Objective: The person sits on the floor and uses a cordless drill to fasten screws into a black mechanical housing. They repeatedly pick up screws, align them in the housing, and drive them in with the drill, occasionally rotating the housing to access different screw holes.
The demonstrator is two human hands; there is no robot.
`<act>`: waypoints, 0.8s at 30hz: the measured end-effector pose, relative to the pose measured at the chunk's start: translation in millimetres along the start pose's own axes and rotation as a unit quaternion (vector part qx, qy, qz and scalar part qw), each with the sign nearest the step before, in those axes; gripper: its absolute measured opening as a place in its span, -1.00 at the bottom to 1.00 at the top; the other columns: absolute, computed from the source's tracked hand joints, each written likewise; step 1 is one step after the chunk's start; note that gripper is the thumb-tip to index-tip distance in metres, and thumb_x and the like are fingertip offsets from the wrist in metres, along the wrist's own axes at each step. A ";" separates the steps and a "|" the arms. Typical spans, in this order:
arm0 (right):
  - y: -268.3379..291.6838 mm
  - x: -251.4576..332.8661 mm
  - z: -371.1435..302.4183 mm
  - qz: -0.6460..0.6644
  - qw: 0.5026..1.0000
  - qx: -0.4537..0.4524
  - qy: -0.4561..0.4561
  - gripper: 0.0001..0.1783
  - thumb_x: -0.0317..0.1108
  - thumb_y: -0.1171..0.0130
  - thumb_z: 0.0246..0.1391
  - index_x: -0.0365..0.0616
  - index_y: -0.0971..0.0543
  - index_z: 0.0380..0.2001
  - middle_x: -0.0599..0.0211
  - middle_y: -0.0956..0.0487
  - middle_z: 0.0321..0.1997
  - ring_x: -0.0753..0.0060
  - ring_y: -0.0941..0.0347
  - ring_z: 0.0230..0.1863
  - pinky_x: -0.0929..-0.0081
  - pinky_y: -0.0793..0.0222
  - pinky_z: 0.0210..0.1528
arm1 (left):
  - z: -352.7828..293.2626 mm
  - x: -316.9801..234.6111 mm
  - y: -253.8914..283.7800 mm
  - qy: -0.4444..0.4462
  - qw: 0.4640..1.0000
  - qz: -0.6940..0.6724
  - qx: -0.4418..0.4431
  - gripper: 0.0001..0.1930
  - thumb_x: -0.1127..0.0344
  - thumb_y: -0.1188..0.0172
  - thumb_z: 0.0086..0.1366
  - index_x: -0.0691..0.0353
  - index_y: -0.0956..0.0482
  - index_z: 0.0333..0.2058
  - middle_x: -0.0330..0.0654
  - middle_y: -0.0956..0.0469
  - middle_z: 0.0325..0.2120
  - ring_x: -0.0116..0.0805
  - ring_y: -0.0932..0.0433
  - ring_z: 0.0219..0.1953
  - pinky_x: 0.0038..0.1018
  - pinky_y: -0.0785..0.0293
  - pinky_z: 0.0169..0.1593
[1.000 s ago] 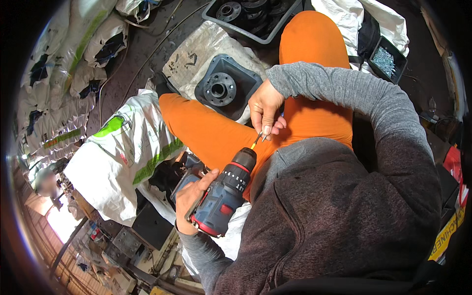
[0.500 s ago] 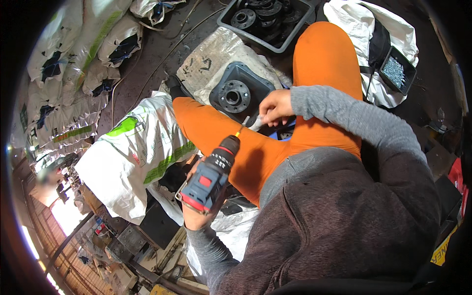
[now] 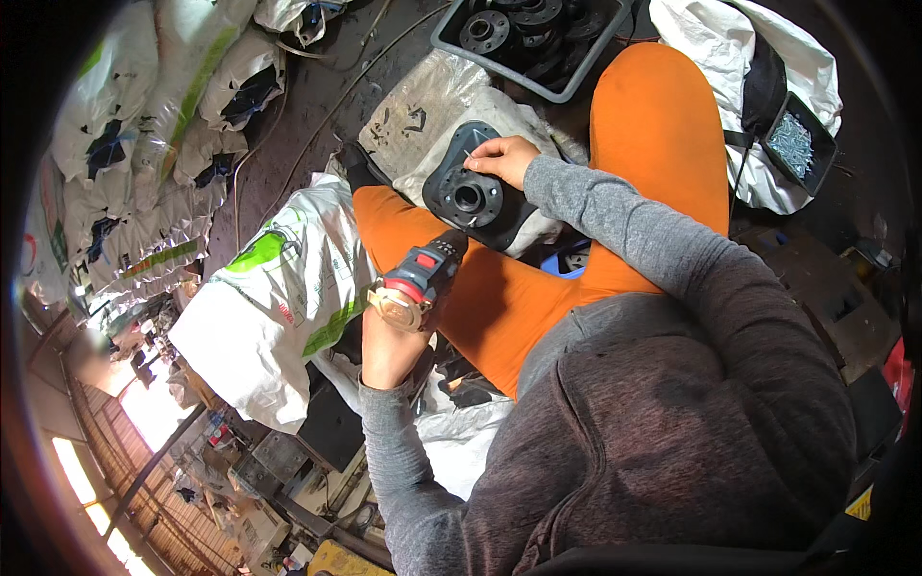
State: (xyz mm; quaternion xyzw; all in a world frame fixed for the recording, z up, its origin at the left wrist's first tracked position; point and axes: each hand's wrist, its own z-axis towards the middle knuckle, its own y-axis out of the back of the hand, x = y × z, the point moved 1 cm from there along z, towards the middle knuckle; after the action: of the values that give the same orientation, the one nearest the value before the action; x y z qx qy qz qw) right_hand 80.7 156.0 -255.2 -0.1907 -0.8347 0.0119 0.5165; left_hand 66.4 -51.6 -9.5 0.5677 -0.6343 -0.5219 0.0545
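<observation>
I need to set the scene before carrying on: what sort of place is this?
Probably a small workshop or assembly shop: there's a cordless drill, a grey crate of dark, round flanged parts, and a black tray of small silvery fasteners.

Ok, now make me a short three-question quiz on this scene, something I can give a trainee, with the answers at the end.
1. Multiple choice: which hand grips the cordless drill? A, the right; B, the left; C, both.
2. True or false: in the picture, the black tub of small metal fasteners is to the left of the grey crate.
3. Short answer: what round part is nearest the fingertips of the right hand?

Key
1. B, the left hand.
2. False; it is to the right.
3. The dark flange with holes around its face.
</observation>
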 end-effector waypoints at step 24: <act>2.8 29.8 -13.9 -0.048 0.998 -0.014 -0.034 -0.72 -0.16 -0.42 -0.09 -0.11 -0.72 -0.35 0.20 -0.62 -0.23 0.24 -0.54 -0.11 0.39 -0.39 0.01 | 29.3 13.1 -6.8 0.035 0.994 0.075 0.067 -0.69 0.37 -0.37 -0.06 0.27 -0.57 -0.29 -0.05 -0.63 -0.44 -0.03 -0.63 -0.36 -0.28 -0.55 -0.27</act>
State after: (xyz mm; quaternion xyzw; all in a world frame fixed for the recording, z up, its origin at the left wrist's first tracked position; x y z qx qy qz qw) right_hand 81.8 166.0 -223.8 -0.1569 -0.8602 -0.0181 0.4849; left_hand 46.9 -42.8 -34.5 0.5389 -0.7065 -0.4522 0.0773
